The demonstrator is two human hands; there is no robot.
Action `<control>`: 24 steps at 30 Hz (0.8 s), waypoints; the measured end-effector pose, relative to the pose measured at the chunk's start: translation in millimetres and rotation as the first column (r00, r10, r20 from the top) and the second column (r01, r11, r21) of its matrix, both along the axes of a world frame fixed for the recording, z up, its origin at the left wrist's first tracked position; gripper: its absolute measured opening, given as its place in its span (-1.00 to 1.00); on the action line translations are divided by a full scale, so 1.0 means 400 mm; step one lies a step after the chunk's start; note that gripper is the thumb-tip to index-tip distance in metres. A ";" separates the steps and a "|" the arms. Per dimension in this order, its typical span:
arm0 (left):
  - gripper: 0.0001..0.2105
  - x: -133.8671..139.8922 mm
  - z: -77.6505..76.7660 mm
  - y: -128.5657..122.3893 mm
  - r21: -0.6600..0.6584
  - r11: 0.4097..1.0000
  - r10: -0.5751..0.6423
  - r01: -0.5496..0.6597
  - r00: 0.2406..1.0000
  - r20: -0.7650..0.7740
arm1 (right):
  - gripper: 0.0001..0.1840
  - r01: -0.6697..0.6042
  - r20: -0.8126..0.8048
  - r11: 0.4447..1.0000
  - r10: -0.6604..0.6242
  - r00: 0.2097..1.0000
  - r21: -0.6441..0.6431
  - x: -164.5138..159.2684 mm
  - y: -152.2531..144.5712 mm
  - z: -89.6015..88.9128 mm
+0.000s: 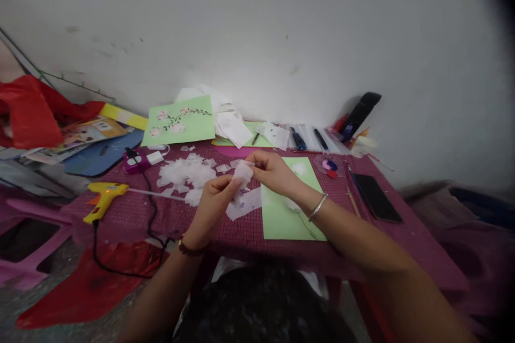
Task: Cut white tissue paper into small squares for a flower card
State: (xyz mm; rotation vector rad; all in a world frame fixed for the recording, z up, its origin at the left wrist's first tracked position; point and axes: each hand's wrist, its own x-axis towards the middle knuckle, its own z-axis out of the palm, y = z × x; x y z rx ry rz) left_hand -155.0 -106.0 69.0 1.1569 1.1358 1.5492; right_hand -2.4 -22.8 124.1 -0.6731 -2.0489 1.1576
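A small piece of white tissue paper is pinched between both hands above the table. My left hand grips it from the lower left, fingers closed. From the upper right, the fingers of my right hand are closed on its edge. A pile of white tissue pieces lies to the left of the hands. Under them is a white sheet with purple stains. Below my right wrist lies a light green card, partly hidden by the forearm, with a thin stem drawn on it.
A yellow glue gun with a black cord lies at the left, near a purple power adapter. A green card with pink flowers leans at the back. A black phone, a pencil and paint blobs are at the right.
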 end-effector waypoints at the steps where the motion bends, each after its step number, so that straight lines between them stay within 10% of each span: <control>1: -0.74 0.000 -0.004 0.003 -0.006 1.000 0.007 -0.007 1.000 0.003 | -0.84 0.001 0.007 1.000 -0.001 1.000 -0.005 0.001 0.000 0.000; 24: -0.49 0.027 -0.028 0.041 0.003 0.970 0.243 -0.243 0.970 0.009 | -0.68 0.048 0.140 0.998 -0.043 0.989 -0.034 -0.024 -0.003 -0.028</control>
